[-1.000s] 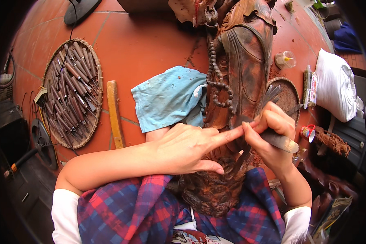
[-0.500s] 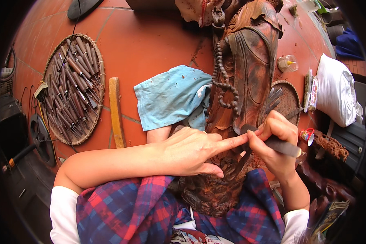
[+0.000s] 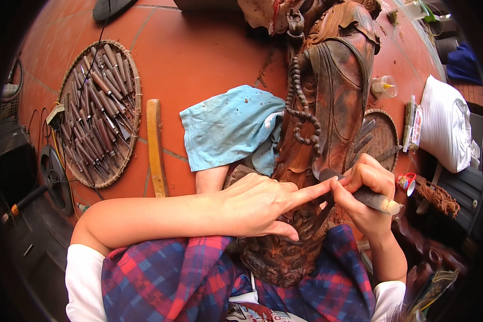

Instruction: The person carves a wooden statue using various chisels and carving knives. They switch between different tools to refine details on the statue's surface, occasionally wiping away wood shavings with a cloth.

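A dark brown carved wooden statue (image 3: 335, 107) with draped robes and a string of beads (image 3: 296, 80) leans lengthwise toward me, its rough, knotted base (image 3: 276, 257) between my knees. My right hand (image 3: 367, 196) is closed around a dark flat tool like a file (image 3: 378, 201), whose pale end sticks out to the right. The tool's other end lies against the statue's lower robe. My left hand (image 3: 257, 204) reaches across, index finger stretched out to the tool beside my right fingertips, thumb apart. Its grip is on nothing. The contact spot is partly covered by fingers.
At the left, a round woven tray (image 3: 137, 107) holds many wooden-handled carving tools. Near it lies a yellow wooden bar (image 3: 155, 145). A blue cloth (image 3: 233, 129) is left of the statue. To the right are a second tray (image 3: 389, 126), a jar (image 3: 383, 87) and a white sack (image 3: 446, 126).
The file-like tool and my right hand have shifted slightly down and right, and the tool has turned to show more of its pale end. My left hand follows slightly. The whole view has shifted a little.
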Action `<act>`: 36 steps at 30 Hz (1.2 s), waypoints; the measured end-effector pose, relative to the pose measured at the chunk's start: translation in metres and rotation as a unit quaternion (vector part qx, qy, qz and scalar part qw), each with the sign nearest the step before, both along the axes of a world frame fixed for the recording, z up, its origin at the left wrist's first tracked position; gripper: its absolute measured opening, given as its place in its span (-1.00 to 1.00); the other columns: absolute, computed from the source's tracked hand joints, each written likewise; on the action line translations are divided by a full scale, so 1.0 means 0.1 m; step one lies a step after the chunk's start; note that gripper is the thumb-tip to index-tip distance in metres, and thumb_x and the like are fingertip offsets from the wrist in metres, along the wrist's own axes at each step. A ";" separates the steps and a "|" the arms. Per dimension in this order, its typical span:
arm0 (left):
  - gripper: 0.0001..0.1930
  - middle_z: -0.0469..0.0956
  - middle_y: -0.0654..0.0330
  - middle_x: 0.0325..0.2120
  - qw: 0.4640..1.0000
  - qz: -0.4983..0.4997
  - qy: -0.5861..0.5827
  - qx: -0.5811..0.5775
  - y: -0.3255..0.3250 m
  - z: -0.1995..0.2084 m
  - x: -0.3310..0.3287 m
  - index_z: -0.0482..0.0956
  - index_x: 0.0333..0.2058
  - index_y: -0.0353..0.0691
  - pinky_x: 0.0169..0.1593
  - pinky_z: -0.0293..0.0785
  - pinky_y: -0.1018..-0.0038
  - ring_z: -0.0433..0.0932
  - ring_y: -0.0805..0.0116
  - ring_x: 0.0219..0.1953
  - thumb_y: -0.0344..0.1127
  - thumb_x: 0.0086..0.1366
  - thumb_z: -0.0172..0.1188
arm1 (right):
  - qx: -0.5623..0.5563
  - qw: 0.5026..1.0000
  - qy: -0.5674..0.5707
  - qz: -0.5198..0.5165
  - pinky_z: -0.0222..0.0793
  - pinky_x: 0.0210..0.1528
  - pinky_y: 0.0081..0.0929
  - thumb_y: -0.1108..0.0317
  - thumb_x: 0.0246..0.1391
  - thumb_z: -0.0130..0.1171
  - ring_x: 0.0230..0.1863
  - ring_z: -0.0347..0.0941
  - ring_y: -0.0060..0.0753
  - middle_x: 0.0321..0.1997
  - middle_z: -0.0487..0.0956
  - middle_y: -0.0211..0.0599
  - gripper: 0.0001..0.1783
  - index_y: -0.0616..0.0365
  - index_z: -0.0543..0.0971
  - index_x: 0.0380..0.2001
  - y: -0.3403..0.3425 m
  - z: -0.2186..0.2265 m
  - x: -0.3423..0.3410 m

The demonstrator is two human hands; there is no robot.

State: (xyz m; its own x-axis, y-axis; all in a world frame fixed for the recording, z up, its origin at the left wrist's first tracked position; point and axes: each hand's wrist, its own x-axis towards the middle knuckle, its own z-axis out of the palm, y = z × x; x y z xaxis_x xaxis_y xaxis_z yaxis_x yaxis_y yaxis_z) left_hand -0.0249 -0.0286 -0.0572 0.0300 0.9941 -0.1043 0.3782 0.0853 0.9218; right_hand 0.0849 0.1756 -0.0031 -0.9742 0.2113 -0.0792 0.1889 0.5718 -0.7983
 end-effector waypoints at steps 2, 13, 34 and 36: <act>0.01 0.57 0.03 -0.30 1.000 0.023 0.019 -0.008 0.04 0.10 -0.09 0.02 0.42 -0.12 -0.35 0.52 0.17 0.62 -0.01 -0.31 0.10 0.13 0.36 | 0.027 0.999 0.038 -0.021 0.30 -0.47 -0.55 0.62 -0.15 0.35 -0.53 0.44 -0.47 -0.60 0.43 -0.31 -0.71 0.25 0.40 -0.70 -0.02 -0.01 -0.14; 0.02 0.58 0.01 -0.33 0.999 0.040 0.035 0.012 0.05 0.02 -0.07 -0.01 0.43 -0.13 -0.38 0.53 0.17 0.63 -0.01 -0.33 0.07 0.13 0.38 | 0.044 0.998 0.027 -0.045 0.29 -0.48 -0.54 0.61 -0.18 0.37 -0.55 0.42 -0.48 -0.60 0.44 -0.30 -0.71 0.26 0.41 -0.69 -0.04 -0.06 -0.20; 0.02 0.51 0.06 -0.29 0.999 0.030 0.009 0.009 0.04 0.04 0.01 -0.04 0.45 -0.02 -0.38 0.51 0.20 0.60 0.03 -0.34 0.05 0.13 0.37 | 0.005 1.000 0.014 -0.005 0.27 -0.49 -0.53 0.57 -0.18 0.38 -0.55 0.41 -0.46 -0.61 0.44 -0.32 -0.71 0.25 0.42 -0.71 0.09 0.00 -0.11; 0.01 0.49 0.07 -0.28 0.999 0.025 0.040 -0.016 0.08 0.16 -0.09 -0.02 0.45 -0.01 -0.39 0.51 0.20 0.60 0.04 -0.35 0.06 0.13 0.37 | 0.023 0.999 0.035 -0.018 0.28 -0.49 -0.52 0.57 -0.17 0.38 -0.55 0.41 -0.46 -0.60 0.44 -0.32 -0.72 0.25 0.43 -0.70 0.07 -0.01 -0.19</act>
